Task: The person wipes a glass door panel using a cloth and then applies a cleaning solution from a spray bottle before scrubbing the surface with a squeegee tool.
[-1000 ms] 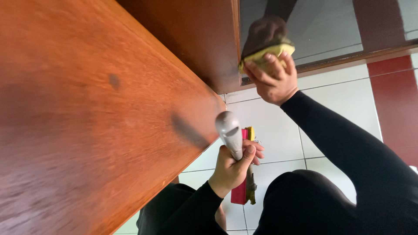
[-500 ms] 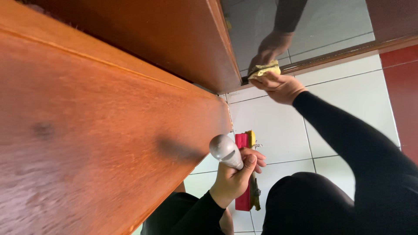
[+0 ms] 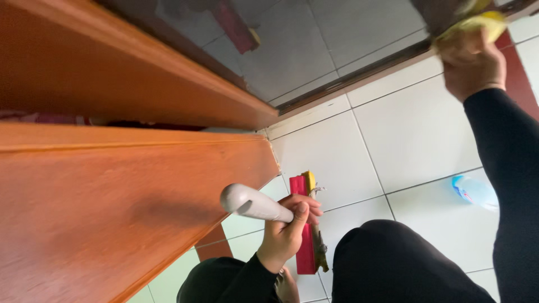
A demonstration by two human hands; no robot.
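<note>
My left hand point(image 3: 286, 233) is closed around a grey lever handle point(image 3: 247, 202) on the edge of an orange-brown wooden door point(image 3: 112, 213). My right hand point(image 3: 471, 62), in a black sleeve, presses a yellow sponge point(image 3: 477, 22) with a dark pad against the lower frame of a glass panel point(image 3: 337, 45) at the top right. The sponge is blurred and partly cut off by the frame edge.
A red and yellow long-handled tool point(image 3: 306, 252) lies on the white tiled floor point(image 3: 415, 129) just behind my left hand. A clear plastic bottle point(image 3: 474, 191) lies on the tiles at the right. My dark-trousered knees fill the bottom.
The view has swung, so the door now shows a second panel edge and a gap. My right hand with the sponge has slid toward the right along the frame. The left hand stays on the handle.
</note>
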